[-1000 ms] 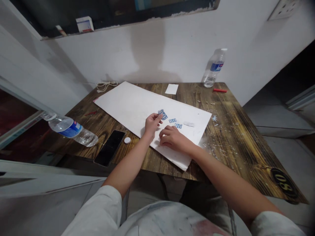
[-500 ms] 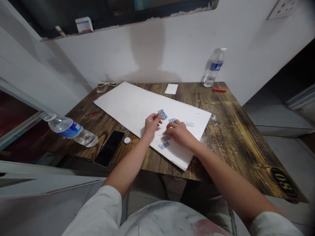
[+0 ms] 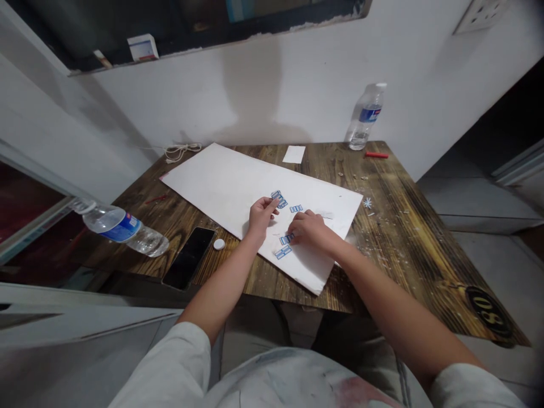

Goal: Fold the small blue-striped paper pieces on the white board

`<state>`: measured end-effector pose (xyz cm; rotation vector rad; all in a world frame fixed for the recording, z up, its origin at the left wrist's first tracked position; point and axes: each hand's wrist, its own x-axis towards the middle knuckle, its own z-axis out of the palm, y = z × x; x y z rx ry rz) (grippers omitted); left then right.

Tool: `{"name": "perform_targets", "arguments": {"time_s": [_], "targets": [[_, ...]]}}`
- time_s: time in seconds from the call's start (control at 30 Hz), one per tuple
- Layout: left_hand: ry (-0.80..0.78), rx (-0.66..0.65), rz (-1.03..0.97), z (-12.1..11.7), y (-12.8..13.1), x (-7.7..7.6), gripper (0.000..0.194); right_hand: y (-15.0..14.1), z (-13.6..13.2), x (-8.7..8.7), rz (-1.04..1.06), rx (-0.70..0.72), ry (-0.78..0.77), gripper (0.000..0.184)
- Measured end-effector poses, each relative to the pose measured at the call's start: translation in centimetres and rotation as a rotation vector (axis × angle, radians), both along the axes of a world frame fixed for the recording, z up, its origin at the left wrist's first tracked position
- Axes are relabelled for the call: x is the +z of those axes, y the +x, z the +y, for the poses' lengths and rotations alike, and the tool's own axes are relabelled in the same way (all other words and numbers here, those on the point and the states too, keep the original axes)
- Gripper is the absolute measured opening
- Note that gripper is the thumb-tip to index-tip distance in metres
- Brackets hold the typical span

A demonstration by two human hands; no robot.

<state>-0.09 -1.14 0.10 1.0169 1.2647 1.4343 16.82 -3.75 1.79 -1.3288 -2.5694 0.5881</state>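
Observation:
My left hand [image 3: 260, 217] is closed, thumb and fingers pinching the near end of a small cluster of blue-edged pieces [image 3: 279, 199] above the white board [image 3: 238, 178]. My right hand [image 3: 312, 229] has its fingers bent down over the board, fingertips at a row of blue-and-white strips [image 3: 286, 239]. Its fingers partly hide that row, and whether they grip a strip does not show. Just beyond the right hand lies a short row of blue strips [image 3: 296, 208]. Nearest me on the board is another small group of strips [image 3: 283, 252].
A phone [image 3: 189, 258], a white bottle cap [image 3: 219, 244] and a lying water bottle [image 3: 123, 226] are at the left. Along the back are a coiled cable [image 3: 181, 150], a paper square [image 3: 294, 154], an upright bottle [image 3: 365, 124] and a red stick [image 3: 376, 155]. Scraps [image 3: 368, 203] litter the right side.
My right hand has shifted slightly nearer and curled lower over the strips, uncovering more of the row beyond it. My left hand stays in nearly the same place. The view has moved slightly.

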Motion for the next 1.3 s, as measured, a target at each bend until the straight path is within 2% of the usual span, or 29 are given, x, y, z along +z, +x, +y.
{"name": "perform_targets", "arguments": {"time_s": [0.37, 0.5, 0.8, 0.93, 1.1, 1.2, 1.3], "targets": [[-0.003, -0.004, -0.003, 0.1, -0.1, 0.0, 0.032, -0.4, -0.2, -0.4, -0.04, -0.09, -0.074, 0.016], [0.0, 0.002, -0.006, 0.0, 0.0, 0.1, 0.032, -0.5, -0.2, -0.7, -0.047, -0.139, -0.046, 0.025], [-0.005, 0.009, -0.003, 0.1, -0.2, 0.1, 0.034, -0.8, -0.8, 0.3, -0.156, -0.159, -0.1, 0.023], [-0.016, 0.008, 0.011, 0.2, -0.2, 0.0, 0.037, -0.9, -0.8, 0.2, -0.132, -0.181, -0.08, 0.025], [-0.026, 0.006, 0.01, 0.2, -0.2, 0.2, 0.039, -0.4, -0.2, -0.1, 0.071, -0.165, -0.097, 0.013], [-0.027, 0.004, 0.009, 0.1, -0.2, 0.3, 0.039, 0.0, 0.2, 0.0, 0.364, -0.15, -0.163, 0.007], [-0.042, -0.021, 0.019, -0.1, -0.1, 0.5, 0.038, 0.3, 0.6, 0.0, 0.694, -0.264, -0.14, 0.011]]}}
